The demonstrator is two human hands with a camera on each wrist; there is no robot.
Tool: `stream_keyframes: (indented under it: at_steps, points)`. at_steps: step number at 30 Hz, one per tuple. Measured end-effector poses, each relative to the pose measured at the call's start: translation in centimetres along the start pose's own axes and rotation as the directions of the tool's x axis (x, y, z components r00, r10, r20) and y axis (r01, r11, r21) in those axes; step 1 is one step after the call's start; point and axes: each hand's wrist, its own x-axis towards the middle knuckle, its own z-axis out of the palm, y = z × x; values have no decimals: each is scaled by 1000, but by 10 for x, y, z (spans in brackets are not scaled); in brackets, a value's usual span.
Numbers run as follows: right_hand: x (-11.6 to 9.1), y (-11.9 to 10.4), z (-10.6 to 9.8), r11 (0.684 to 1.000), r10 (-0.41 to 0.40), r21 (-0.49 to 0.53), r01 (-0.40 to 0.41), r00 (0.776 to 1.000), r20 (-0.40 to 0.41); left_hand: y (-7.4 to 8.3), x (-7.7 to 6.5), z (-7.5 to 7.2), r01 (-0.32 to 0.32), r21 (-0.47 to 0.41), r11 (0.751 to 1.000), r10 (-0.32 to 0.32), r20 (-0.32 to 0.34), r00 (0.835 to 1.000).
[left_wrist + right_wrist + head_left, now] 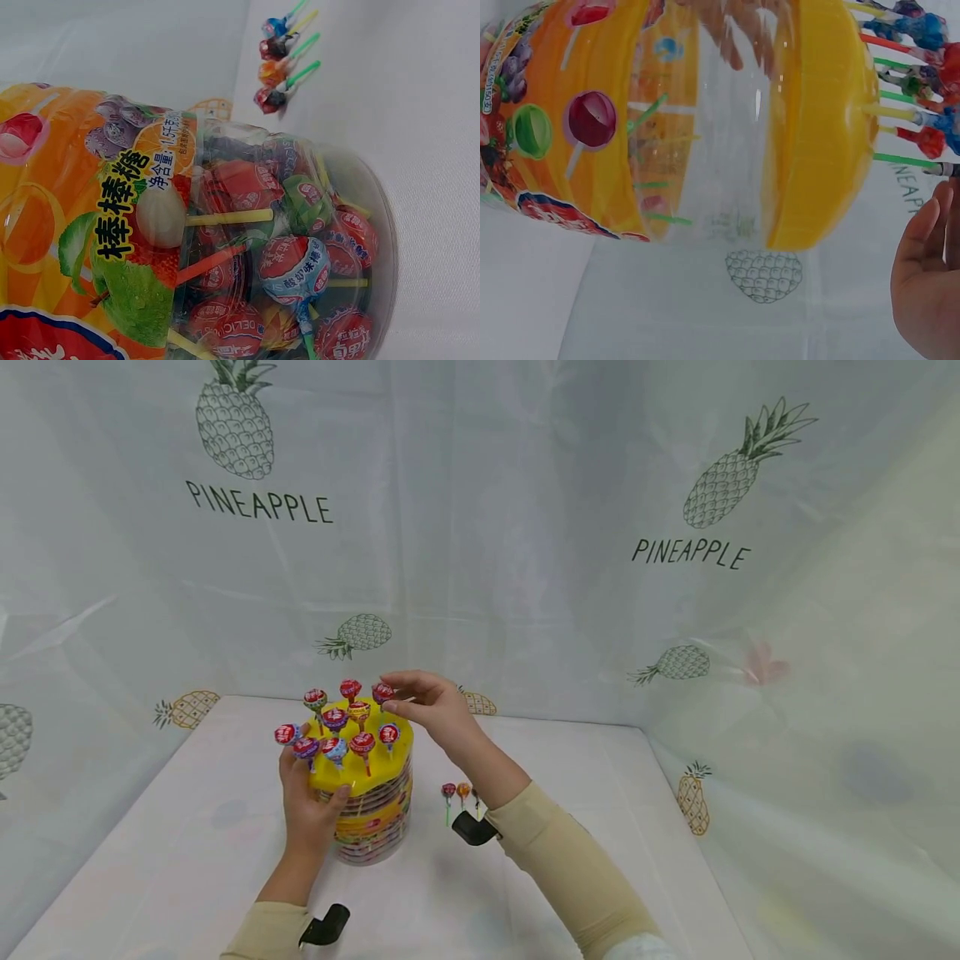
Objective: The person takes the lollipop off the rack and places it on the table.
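A clear jar (372, 842) of wrapped lollipops stands upright on the table, topped by a yellow lid (392, 765). Several lollipops (362, 743) stick up from that lid on their sticks, heads outward. My left hand (306, 810) holds the jar's near left side, thumb toward the front, some fingers hidden behind it. At the lid's back right, my right hand (442, 710) pinches the head of a lollipop (382, 692) between thumb and fingers. In the right wrist view its green stick (904, 160) meets the lid. More lollipops (294, 268) show through the jar's wall.
A few loose lollipops (448, 791) lie in a row on the white table (555, 860), right of the jar and partly behind the right forearm. A pineapple-print sheet (510, 568) hangs behind and beside the table. Each wrist carries a black camera mount (327, 925).
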Motion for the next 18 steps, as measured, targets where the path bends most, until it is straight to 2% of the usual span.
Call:
stream_keyframes:
  at_steps: [6, 13, 18]
  points:
    - [-7, -1, -15, 998, -21, 60, 22, 1000, -8, 8, 1, 1, 3, -9, 1000, -3, 2, 1000]
    - [-19, 11, -32, 990, -77, 122, 75, 997, 14, -37, -3, 0, -8, 40, 999, 8, -13, 1000]
    - [-27, 21, -41, 987, -79, 144, 77, 997, 10, -34, -3, -1, 13, 17, 1000, -13, -1, 1000]
